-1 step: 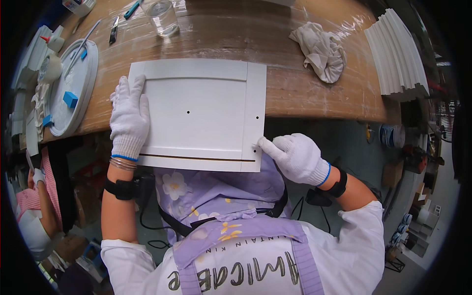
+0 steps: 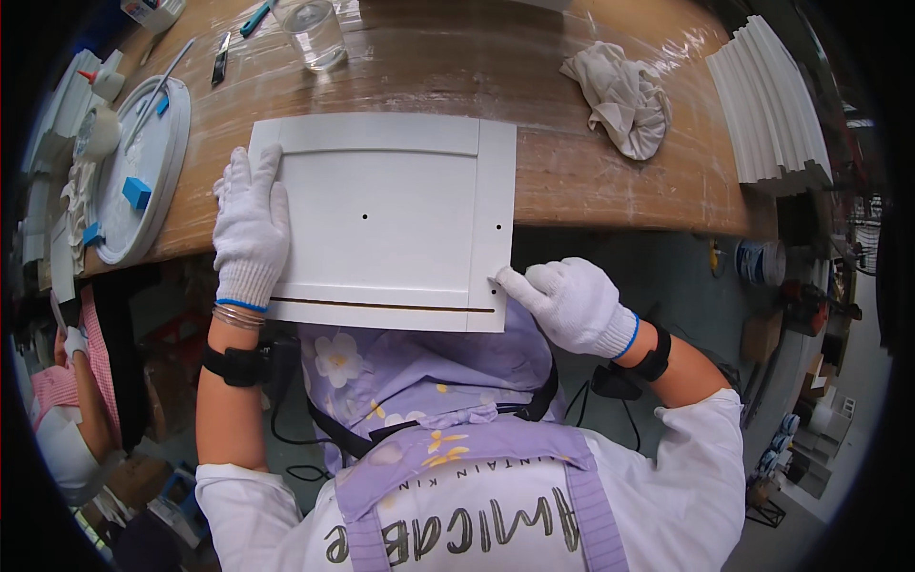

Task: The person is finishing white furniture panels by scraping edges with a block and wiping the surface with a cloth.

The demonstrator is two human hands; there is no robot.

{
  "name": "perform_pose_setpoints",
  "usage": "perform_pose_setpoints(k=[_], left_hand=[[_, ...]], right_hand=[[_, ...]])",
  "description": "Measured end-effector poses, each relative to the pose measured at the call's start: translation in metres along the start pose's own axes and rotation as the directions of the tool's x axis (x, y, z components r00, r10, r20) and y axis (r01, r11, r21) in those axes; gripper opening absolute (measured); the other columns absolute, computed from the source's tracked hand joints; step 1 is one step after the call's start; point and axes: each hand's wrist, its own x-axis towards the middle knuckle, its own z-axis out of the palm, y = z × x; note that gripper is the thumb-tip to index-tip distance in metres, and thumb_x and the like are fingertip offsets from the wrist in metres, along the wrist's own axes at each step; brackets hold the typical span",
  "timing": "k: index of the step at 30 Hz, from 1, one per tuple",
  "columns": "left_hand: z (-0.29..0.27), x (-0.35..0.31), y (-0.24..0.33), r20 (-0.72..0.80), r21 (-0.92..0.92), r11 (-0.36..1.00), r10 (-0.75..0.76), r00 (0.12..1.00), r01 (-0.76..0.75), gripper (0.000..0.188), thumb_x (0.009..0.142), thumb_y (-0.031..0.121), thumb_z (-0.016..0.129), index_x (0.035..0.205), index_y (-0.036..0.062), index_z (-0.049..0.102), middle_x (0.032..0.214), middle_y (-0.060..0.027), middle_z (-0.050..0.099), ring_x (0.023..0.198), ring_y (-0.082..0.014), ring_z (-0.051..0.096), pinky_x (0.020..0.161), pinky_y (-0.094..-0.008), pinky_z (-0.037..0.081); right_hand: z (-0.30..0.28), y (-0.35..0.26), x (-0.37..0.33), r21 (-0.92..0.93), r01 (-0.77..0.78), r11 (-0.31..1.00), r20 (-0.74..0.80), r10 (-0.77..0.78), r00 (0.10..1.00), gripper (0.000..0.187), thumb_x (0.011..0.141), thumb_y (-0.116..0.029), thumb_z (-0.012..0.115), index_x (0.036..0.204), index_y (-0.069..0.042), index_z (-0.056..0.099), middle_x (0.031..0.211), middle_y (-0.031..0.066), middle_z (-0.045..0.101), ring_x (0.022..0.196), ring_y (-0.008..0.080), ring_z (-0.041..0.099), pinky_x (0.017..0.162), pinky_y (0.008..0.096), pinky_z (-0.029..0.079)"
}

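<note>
A white framed panel point(image 2: 381, 248) lies across the table's near edge, its near part overhanging toward my lap. It has a recessed middle, small dark holes and a dark slot along its near side. My left hand point(image 2: 252, 229), in a white knit glove, rests along the panel's left edge with fingers stretched out. At the right edge, beside the nearer hole, is my right hand point(image 2: 572, 303), also gloved. Its fingers are curled and pinched together at the panel's edge. A tiny pale tip shows at the fingertips, too small to name.
The wrapped wooden table point(image 2: 457, 67) holds a crumpled cloth point(image 2: 624, 100), a stack of white boards point(image 2: 770, 105), a glass of clear liquid point(image 2: 316, 38) and a black-handled knife point(image 2: 221, 59). A round white lid point(image 2: 176, 176) with blue blocks stands left. Another person's arm point(image 2: 91, 400) shows far left.
My right fingertips have shifted very slightly left along the panel's edge. My left hand and the panel look practically the same.
</note>
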Motion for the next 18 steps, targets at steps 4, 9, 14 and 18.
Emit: perform_pose_setpoints(k=[4,9,14,18], left_hand=[[0.003,0.0,-0.001,-0.003,-0.002,1.0,-0.001,1.0,0.001,0.045,0.096,0.018,0.048,0.141,0.0152,0.046,0.145,-0.0311,0.035,0.133,-0.0473,0.035,0.114,-0.049,0.025],[0.001,0.001,0.001,-0.013,-0.004,1.0,-0.003,1.0,0.003,0.045,0.096,0.019,0.048,0.14,0.0143,0.047,0.144,-0.0317,0.036,0.133,-0.0473,0.035,0.114,-0.0494,0.025],[0.001,0.001,0.001,-0.021,-0.013,1.0,0.0,1.0,0.0,0.044,0.095,0.019,0.048,0.139,0.0134,0.047,0.143,-0.0323,0.037,0.132,-0.0475,0.036,0.114,-0.05,0.025],[0.002,0.0,0.001,-0.034,-0.011,1.0,0.006,0.999,-0.006,0.044,0.095,0.019,0.048,0.139,0.0132,0.047,0.143,-0.0323,0.038,0.132,-0.0472,0.036,0.114,-0.05,0.026]], right_hand=[[-0.016,-0.02,-0.013,0.091,0.239,0.967,0.312,-0.256,0.915,0.041,0.08,-0.015,0.059,0.121,-0.016,0.058,0.067,0.0017,0.052,0.054,0.0175,0.057,0.043,0.032,0.045],[-0.007,-0.017,0.002,0.07,0.085,0.994,0.034,-0.088,0.996,0.038,0.082,-0.013,0.059,0.12,-0.014,0.058,0.068,0.0033,0.055,0.051,0.0186,0.056,0.039,0.0338,0.044],[-0.005,-0.02,-0.002,0.023,0.103,0.994,0.143,-0.105,0.984,0.035,0.081,-0.015,0.06,0.116,-0.013,0.062,0.068,0.0023,0.053,0.051,0.0166,0.055,0.038,0.0321,0.043],[-0.007,-0.027,-0.001,0.019,0.136,0.99,0.139,-0.138,0.981,0.044,0.079,-0.013,0.06,0.122,-0.017,0.061,0.069,0.002,0.054,0.052,0.0164,0.053,0.043,0.0317,0.042]])
